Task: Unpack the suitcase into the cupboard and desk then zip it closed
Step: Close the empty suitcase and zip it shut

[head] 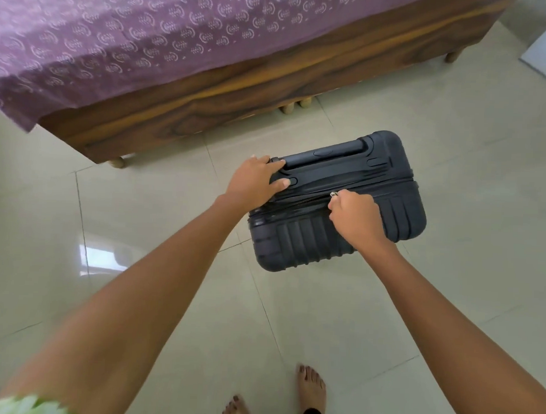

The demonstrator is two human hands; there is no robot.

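Dark hard-shell suitcase [337, 203] stands upright on the tiled floor [417, 307], just in front of the wooden bed frame [207, 100] with its purple patterned sheet [116, 37]. Shell halves look together; no clothes or contents in view.

Left hand [255, 182]: fingers spread and laid over the top corner beside the retracted pull handle [327, 154], thumb lying on the top face. Reads as bracing.

Right hand [357, 218]: fingers curled tight, pinching the metal zip pull [334, 194], which pokes out just past the knuckles on the thumb side.

Step, as judged: zipping or unzipping. Cannot tell which. Seam between the pull and the left hand seems to show teeth; beyond the right fingers it looks shut, though it is small.

Next move calls for a steady pull along the seam line while the left hand holds the case against tipping. The rounded corner ahead of the fingers is the likely snag point.

Room: open tile on the near and right sides of both hands. Bed edge behind the fingertips limits pushing the case away. Bare feet [310, 387] stand well back
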